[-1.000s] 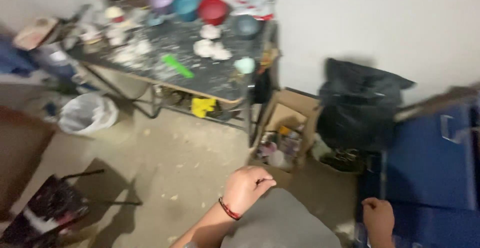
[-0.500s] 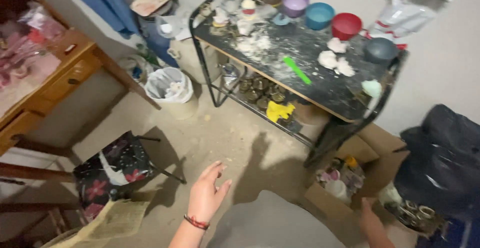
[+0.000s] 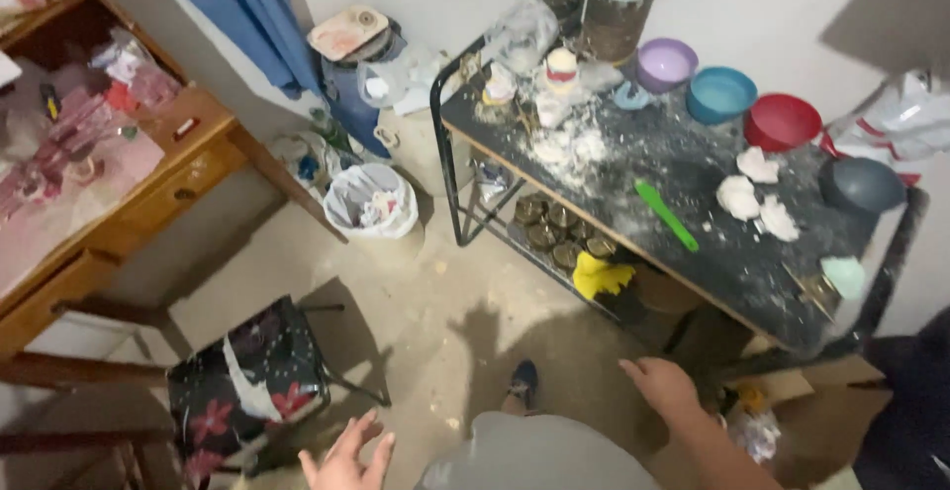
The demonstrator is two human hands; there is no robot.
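Stool (image 3: 247,381) with a dark floral seat stands on the floor at lower left, and the left hand (image 3: 346,460) hangs just beside it, palm down, touching nothing. Its grip is apart, the fingers spread and empty. The right hand (image 3: 661,386) is also apart and empty. It hovers below the near edge of the tabletop (image 3: 633,153), close to a cardboard box (image 3: 792,391) tucked under that end.

The person's grey knee (image 3: 534,455) and one dark shoe (image 3: 522,383) show between the two hands. As I judge it, this is a moment between holds: nothing is grasped, and both hands are low and clear of the work surface.

That surface is dark and dusted with white powder. On it lie a green flat tool (image 3: 666,215) and several white lumps (image 3: 757,193), with a purple bowl (image 3: 665,62), a blue bowl (image 3: 721,94), a red bowl (image 3: 782,122) and a dark grey bowl (image 3: 861,185) along the back. The shelf beneath holds jars (image 3: 559,228) and a yellow cloth (image 3: 602,277). A lined waste bin (image 3: 371,208) sits left of the frame.

Any grasp from here calls for a clear reach. The stool is the only thing close to the left hand, while everything on the tabletop is well apart from both.
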